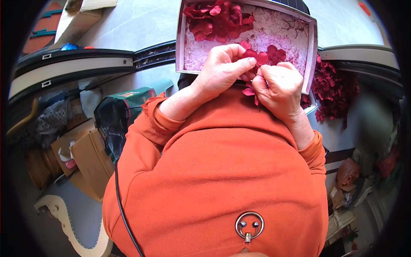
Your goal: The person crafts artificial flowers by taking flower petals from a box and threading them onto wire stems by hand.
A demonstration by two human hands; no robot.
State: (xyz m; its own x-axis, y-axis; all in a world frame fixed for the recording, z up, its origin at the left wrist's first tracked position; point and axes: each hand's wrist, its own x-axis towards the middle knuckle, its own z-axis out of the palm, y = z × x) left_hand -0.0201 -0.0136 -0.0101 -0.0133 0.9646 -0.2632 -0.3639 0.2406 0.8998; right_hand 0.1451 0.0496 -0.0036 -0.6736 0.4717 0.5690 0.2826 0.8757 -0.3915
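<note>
My left hand (222, 68) is closed, thumb and fingers pinching a dark red artificial flower (260, 58) at its petals. Close beside it, my right hand (280, 85) is closed with its fingertips at the base of the same flower, where a thin pale stem or thread shows. Another red blossom (275, 55) sticks up just behind the right hand, and some petals (249, 91) hang below between the hands. Both hands are over the near edge of a shallow box (181, 47). A heap of red flowers (216, 19) lies in its far left part.
Pinkish-white flakes (274, 28) cover the box's bottom, with thin dark stems (296, 26) at its far right. A big bunch of red flowers (334, 88) is right of the box. A green bag (124, 107) and cardboard boxes (92, 150) stand at left. A black cable (122, 205) crosses the orange top.
</note>
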